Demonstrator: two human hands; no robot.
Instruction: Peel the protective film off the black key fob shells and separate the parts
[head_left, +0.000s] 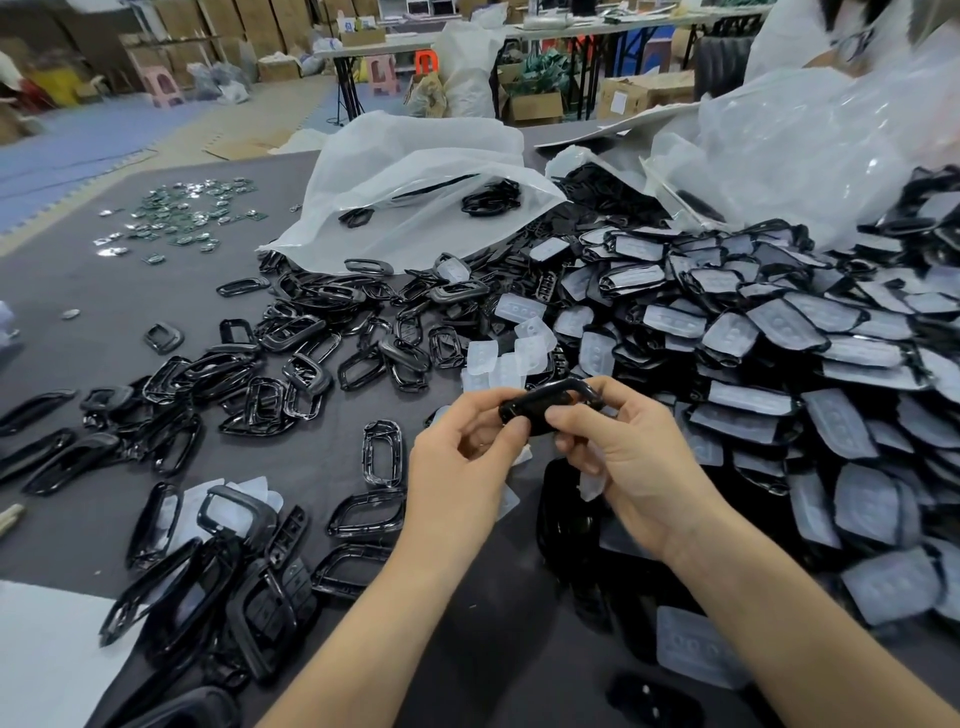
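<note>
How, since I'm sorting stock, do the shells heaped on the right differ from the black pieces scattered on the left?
The heaped shells carry whitish film; the scattered frames are bare and glossy. The heaped shells show closed faces; the scattered frames are open rings. The heaped shells overlap densely; the scattered frames lie looser. Both are black plastic on the grey table.
</note>
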